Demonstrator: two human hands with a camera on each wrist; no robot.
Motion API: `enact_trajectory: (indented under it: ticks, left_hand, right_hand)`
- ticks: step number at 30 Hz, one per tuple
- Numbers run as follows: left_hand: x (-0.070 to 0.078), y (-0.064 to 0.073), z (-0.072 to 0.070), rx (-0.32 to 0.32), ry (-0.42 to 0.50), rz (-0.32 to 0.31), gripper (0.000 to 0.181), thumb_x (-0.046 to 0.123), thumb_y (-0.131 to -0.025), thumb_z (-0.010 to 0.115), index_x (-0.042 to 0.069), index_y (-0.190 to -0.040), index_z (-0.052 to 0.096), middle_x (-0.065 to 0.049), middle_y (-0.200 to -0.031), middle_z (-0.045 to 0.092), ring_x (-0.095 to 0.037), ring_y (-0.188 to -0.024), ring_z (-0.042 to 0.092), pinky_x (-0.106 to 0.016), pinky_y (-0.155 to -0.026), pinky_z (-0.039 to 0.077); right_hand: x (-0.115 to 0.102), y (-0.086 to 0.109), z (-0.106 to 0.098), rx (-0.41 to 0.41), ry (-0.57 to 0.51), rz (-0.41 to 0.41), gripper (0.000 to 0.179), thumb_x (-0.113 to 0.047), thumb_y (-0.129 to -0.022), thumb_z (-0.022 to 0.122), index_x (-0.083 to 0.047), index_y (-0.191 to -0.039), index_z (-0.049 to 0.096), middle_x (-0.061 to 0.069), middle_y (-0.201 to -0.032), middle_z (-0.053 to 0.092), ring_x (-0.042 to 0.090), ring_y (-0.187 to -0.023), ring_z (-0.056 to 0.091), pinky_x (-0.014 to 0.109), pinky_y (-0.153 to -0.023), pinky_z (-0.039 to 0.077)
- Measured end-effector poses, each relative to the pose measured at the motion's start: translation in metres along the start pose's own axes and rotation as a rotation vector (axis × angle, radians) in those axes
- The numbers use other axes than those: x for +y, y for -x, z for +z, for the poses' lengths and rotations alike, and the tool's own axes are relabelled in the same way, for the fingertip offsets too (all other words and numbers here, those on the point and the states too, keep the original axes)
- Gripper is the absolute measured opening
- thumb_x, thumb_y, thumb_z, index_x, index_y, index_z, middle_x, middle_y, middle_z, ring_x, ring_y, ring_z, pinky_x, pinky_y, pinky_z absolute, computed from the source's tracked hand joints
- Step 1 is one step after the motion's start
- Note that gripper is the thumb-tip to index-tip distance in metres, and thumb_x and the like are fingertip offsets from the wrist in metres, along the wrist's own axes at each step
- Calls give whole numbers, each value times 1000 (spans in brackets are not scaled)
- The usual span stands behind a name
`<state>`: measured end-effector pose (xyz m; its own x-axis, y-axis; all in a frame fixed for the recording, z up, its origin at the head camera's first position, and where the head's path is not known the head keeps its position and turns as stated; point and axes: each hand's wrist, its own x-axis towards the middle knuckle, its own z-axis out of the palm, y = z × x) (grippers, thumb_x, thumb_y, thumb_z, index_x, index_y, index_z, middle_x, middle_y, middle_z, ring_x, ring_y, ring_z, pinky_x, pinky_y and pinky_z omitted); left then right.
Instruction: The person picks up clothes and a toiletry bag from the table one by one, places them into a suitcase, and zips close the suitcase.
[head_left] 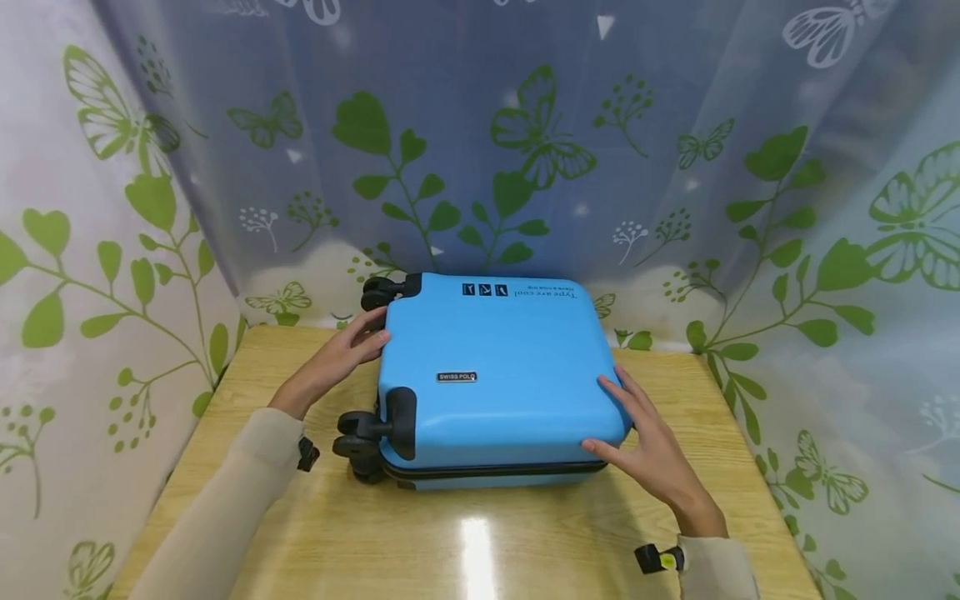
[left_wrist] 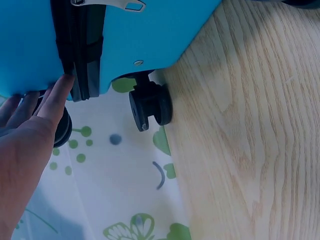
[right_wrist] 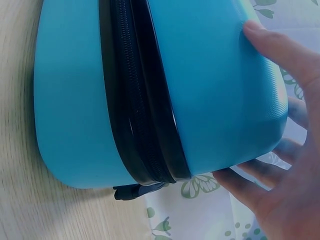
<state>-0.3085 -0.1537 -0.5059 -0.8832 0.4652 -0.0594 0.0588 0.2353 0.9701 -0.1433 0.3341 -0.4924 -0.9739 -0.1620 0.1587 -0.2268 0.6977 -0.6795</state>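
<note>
A light blue hard-shell suitcase (head_left: 510, 350) lies flat on the wooden table, its "SWISS POLO" badge (head_left: 457, 377) facing up. Black wheels (head_left: 362, 433) stick out from its left end. My left hand (head_left: 337, 362) touches that end between the wheels; in the left wrist view its nearly straight fingers (left_wrist: 56, 100) lie against the shell beside the black zipper band. At the opposite end, my right hand (head_left: 651, 446) spreads round the near right corner. Its thumb (right_wrist: 270, 42) rests on the shell, and the other fingers reach along the end, partly hidden behind it.
The pale wooden table (head_left: 675, 517) extends in front of the suitcase and to both sides. Curtains (head_left: 465, 167) with green leaves and butterflies hang behind and on both sides. A metal zipper pull (left_wrist: 112, 4) shows on the suitcase in the left wrist view.
</note>
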Motion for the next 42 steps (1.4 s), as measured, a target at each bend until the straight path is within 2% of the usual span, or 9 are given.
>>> enact_trajectory:
  ticks: [13, 17, 20, 23, 32, 34, 37, 39, 42]
  left_hand:
    - [1, 18, 0, 42, -86, -62, 80, 53, -111, 58, 26, -176, 19, -14, -182, 19, -41, -165, 31, -71, -128, 27]
    - [2, 32, 4, 77, -119, -64, 79, 54, -110, 60, 27, -175, 22, -14, -181, 22, -42, -163, 33, -75, -126, 29]
    - [4, 41, 10, 105, -153, -65, 80, 55, -110, 61, 25, -174, 23, -18, -177, 30, -44, -161, 35, -75, -123, 32]
    - [7, 50, 18, 135, -168, -75, 83, 56, -109, 63, 23, -174, 24, -20, -175, 34, -44, -159, 38, -74, -122, 36]
    - [12, 70, 39, 192, -182, -72, 86, 54, -107, 67, 16, -172, 26, -20, -175, 32, -44, -155, 44, -69, -116, 46]
    - [12, 71, 40, 202, -202, -59, 85, 53, -107, 67, 15, -172, 28, -21, -173, 35, -45, -154, 46, -69, -115, 47]
    - [15, 70, 40, 244, -256, -18, 79, 52, -108, 66, 12, -169, 35, -21, -167, 44, -44, -148, 52, -67, -112, 50]
    - [18, 67, 38, 295, -297, 32, 70, 49, -109, 66, 10, -163, 45, -20, -159, 53, -42, -139, 58, -62, -108, 54]
    - [26, 59, 29, 385, -367, 140, 53, 40, -111, 65, 6, -151, 60, -19, -145, 61, -36, -125, 63, -57, -100, 56]
  right_hand:
    - [13, -6, -7, -39, -74, -37, 95, -24, -94, 89, -31, -172, 35, 5, -185, 12, 54, -164, 22, 75, -117, 39]
    - [20, -12, -11, -64, -114, -61, 93, -18, -95, 88, -30, -172, 36, 0, -184, 12, 51, -164, 26, 40, -122, 47]
    - [25, -16, -15, -69, -132, -63, 92, -17, -95, 88, -30, -171, 38, -3, -184, 15, 48, -164, 26, 11, -115, 38]
    - [30, -20, -18, -56, -132, -51, 90, -17, -95, 87, -31, -170, 40, -5, -183, 18, 46, -165, 25, 5, -111, 33]
    - [40, -23, -25, -14, -129, -26, 84, -17, -98, 84, -29, -170, 41, -1, -182, 26, 47, -163, 29, 4, -110, 38]
    - [40, -22, -24, -4, -127, -21, 84, -17, -99, 83, -30, -170, 41, -1, -182, 25, 45, -163, 30, 14, -116, 43]
    - [40, -19, -19, 21, -160, -12, 83, -14, -101, 81, -30, -171, 39, 3, -182, 24, 45, -164, 28, 43, -124, 46]
    - [39, -15, -14, 41, -208, 6, 83, -12, -102, 79, -28, -172, 37, 8, -182, 22, 46, -165, 24, 62, -123, 40]
    - [35, -8, -3, 89, -278, 38, 83, -10, -104, 76, -26, -173, 34, 13, -183, 18, 49, -165, 20, 73, -123, 33]
